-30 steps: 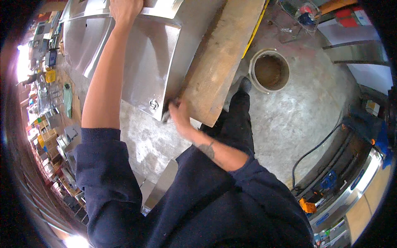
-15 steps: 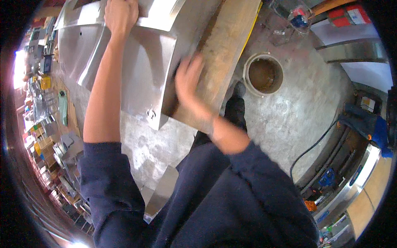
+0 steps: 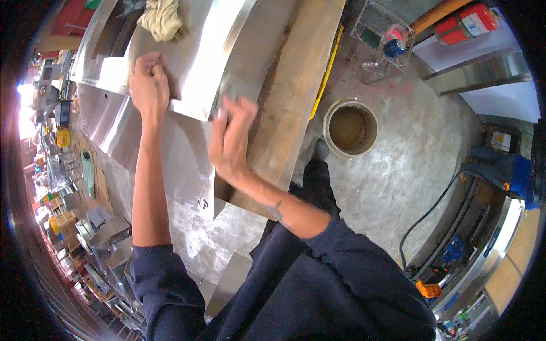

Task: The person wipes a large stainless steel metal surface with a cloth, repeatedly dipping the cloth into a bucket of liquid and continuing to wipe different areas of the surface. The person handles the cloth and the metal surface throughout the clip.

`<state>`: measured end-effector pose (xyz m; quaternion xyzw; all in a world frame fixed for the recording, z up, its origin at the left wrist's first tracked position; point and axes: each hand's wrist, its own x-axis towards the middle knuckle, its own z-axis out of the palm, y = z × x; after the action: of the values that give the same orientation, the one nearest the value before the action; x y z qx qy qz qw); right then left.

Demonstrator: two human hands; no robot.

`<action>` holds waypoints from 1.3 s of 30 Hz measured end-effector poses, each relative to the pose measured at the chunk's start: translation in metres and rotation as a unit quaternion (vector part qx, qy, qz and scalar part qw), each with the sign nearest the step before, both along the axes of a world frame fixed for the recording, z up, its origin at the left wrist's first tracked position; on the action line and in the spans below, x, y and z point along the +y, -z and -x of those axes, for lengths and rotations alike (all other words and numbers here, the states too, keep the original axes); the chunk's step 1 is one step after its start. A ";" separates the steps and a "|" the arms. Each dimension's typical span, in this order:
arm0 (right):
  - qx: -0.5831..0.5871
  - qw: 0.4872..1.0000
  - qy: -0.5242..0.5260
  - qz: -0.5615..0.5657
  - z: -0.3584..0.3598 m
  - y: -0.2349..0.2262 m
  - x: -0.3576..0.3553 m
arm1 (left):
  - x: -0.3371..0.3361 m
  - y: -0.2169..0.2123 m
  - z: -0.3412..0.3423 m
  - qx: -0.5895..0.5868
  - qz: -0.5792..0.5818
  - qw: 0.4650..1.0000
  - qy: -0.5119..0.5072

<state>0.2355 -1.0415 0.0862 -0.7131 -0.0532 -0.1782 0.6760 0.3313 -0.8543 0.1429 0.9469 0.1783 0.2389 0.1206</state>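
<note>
My left hand lies over the near edge of a bent, shiny sheet-metal part. Its fingers are curled in, and what they hold, if anything, is hidden. Just beyond that hand a crumpled yellowish cloth rests on the metal. My right hand, slightly blurred, hovers by the part's right-hand corner with its fingers bent and apart, and nothing shows between them. Below both hands a flat metal panel slopes down to a small fitting at its near corner.
A wooden board runs along the right of the metal, with a yellow strip beside it. A round bucket stands on the concrete floor near my foot. Farther right are a fire extinguisher and a black cable. Shelves of parts line the left.
The view has shifted, so the cloth now shows. My left hand has come nearer along the metal and its fingers are curled. My right hand has moved left, from beside the board to the part's corner.
</note>
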 end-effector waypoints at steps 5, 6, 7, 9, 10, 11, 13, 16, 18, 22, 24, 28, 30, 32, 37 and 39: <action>0.223 0.974 0.022 0.036 -0.043 0.123 0.012 | -0.003 -0.008 0.007 0.023 0.016 0.999 -0.046; 0.238 0.968 0.068 0.042 -0.098 0.145 0.009 | -0.010 -0.010 0.001 0.028 0.038 0.998 -0.052; 0.236 0.969 0.070 -0.005 -0.149 0.132 0.002 | -0.009 -0.010 0.003 0.024 0.042 0.998 -0.049; 0.180 0.980 0.073 -0.037 -0.189 0.078 -0.004 | -0.007 -0.007 0.005 0.013 0.056 0.997 -0.043; 0.126 0.989 0.077 -0.023 -0.184 0.052 -0.004 | -0.006 -0.003 0.005 0.013 0.048 0.998 -0.037; 0.071 0.994 0.080 -0.013 -0.171 0.036 -0.003 | -0.003 -0.002 0.008 0.012 0.038 0.999 -0.032; 0.056 0.998 0.001 -0.043 -0.090 0.041 -0.002 | -0.003 -0.002 0.006 0.009 0.031 0.999 -0.021; 0.103 0.994 -0.035 -0.019 -0.027 0.108 0.004 | -0.009 -0.012 0.008 0.019 0.039 0.999 -0.028; 0.194 0.979 -0.027 0.050 -0.082 0.146 -0.007 | -0.014 -0.014 0.007 0.025 0.066 0.997 -0.040; 0.119 0.989 0.084 -0.026 -0.243 0.083 -0.020 | -0.006 -0.008 0.006 0.018 0.102 0.994 -0.029; 0.052 0.997 0.050 -0.037 -0.231 0.036 -0.023 | -0.006 -0.002 0.009 0.014 0.085 0.996 -0.031; 0.011 0.993 -0.106 -0.051 -0.081 0.083 -0.013 | -0.013 -0.013 0.005 0.020 0.065 0.997 -0.029; 0.147 0.981 -0.123 -0.005 -0.086 0.115 -0.023 | -0.006 -0.013 0.012 0.031 0.058 0.997 -0.044; 0.222 0.973 -0.062 -0.010 -0.177 0.133 -0.033 | -0.003 -0.010 0.011 0.047 0.077 0.994 -0.058; 0.056 0.995 0.069 -0.053 -0.337 0.059 -0.042 | -0.010 -0.010 0.002 0.035 0.098 0.993 -0.049; -0.025 0.997 0.023 -0.073 -0.272 0.025 -0.029 | -0.009 -0.007 0.011 0.033 0.093 0.992 -0.077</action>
<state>0.5080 -1.0704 0.0609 -0.6582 -0.0404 -0.2150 0.7203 0.3202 -0.8633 0.1494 0.9224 0.2760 0.1987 0.1832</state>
